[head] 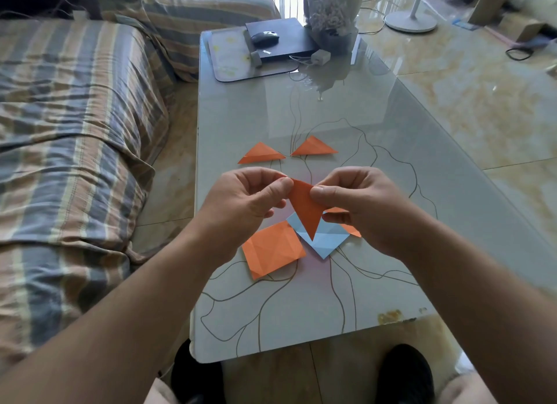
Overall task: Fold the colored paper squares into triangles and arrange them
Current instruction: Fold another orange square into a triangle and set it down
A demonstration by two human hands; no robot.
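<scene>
The folded orange paper point(306, 206) hangs above the table's point(391, 174) middle, a long triangle with its sharp tip pointing to 6 o'clock. The left hand point(250, 200) pinches its upper corner at 9 o'clock, the right hand point(358, 204) pinches the edge at 3 o'clock; both thumbs press on the face.

The likely slip, as I judge it: the paper is thin and already creased, so uneven pressing could set the fold off-line and leave a lopsided triangle. The glass top looks slick, and a loose piece could slide when set down.

Below the tip lies a pale blue square point(321, 237), flat and turned like a diamond. At 7 o'clock from it lies an orange square point(272, 248), matte and crossed by old creases. An orange scrap point(351, 229) peeks out under the right hand. At 12 o'clock, two finished triangles point(262, 154) point(313, 147) lie side by side, apart.
</scene>
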